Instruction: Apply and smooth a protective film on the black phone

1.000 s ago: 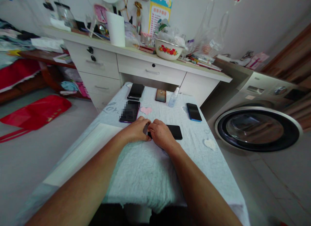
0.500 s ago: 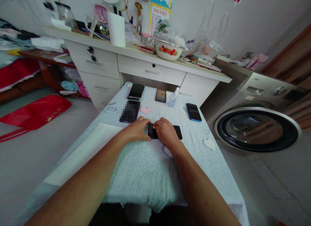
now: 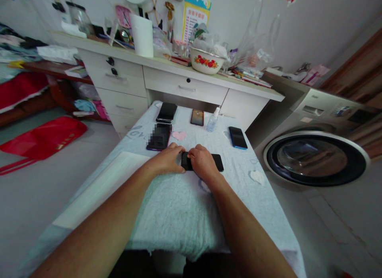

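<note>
A black phone (image 3: 218, 162) lies flat, long side across, on the cloth-covered table (image 3: 179, 214). My left hand (image 3: 170, 159) grips its left end, thumb at the near corner and fingers at the far one. Over the phone's middle rests my right hand (image 3: 203, 160), its fingers curled and pressed together on the screen. Whatever those fingers may pinch is too small to make out. The palm hides part of the screen, and the right end of the phone shows past the hand.
Beyond the hands lie a dark phone (image 3: 159, 137), a black stack (image 3: 166, 112), a brown phone (image 3: 197, 117), a clear spray bottle (image 3: 213, 120) and a blue-edged phone (image 3: 238, 138). A white sheet (image 3: 104, 190) is at left; a washing machine (image 3: 316, 110) stands right.
</note>
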Tool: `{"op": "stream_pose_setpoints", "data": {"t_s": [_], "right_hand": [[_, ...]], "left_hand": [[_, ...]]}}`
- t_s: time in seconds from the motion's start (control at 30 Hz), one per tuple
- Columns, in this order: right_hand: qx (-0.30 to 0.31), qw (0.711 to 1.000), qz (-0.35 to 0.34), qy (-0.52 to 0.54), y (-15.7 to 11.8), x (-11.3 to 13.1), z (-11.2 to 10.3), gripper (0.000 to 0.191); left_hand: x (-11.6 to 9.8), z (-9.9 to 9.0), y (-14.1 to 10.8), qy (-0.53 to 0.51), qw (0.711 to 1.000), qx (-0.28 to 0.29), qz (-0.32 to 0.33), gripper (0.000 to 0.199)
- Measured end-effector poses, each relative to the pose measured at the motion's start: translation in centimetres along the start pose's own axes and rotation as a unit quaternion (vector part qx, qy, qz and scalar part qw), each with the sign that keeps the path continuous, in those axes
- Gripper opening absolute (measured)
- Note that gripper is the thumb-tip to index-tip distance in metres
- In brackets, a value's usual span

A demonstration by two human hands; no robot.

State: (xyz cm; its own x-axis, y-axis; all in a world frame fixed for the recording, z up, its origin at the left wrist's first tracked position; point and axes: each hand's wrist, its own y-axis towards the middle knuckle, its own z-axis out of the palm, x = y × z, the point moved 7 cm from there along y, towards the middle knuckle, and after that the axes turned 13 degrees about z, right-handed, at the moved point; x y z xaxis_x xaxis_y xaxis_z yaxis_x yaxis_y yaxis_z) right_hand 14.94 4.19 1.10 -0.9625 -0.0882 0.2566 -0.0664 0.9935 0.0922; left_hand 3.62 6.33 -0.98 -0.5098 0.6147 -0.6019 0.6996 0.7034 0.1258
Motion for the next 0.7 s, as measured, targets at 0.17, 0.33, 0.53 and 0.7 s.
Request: {"op": "stream_pose_setpoints", "data": {"t_s": [0.17,0.33,0.53,0.7], "right_hand": [[0.004,1.0,-0.023,0.014,-0.2,0.6,0.2,0.024],[0.002,0.999,-0.042,0.03,-0.4,1.0,0.4,0.024],[0.011,0.997,-0.064,0.042,-0.7,1.5,0.3,0.025],[0.019,0.996,-0.063,0.055,-0.7,1.5,0.2,0.024]], "left_hand": [[-0.1,-0.1,0.0,0.005,1.0,0.001,-0.001,0.065],[-0.1,-0.1,0.0,0.003,1.0,-0.001,-0.003,0.063],[0.1,0.0,0.0,0.0,1.0,0.002,-0.004,0.063],[-0.1,-0.1,0.0,0.0,1.0,-0.002,-0.003,0.062]]}}
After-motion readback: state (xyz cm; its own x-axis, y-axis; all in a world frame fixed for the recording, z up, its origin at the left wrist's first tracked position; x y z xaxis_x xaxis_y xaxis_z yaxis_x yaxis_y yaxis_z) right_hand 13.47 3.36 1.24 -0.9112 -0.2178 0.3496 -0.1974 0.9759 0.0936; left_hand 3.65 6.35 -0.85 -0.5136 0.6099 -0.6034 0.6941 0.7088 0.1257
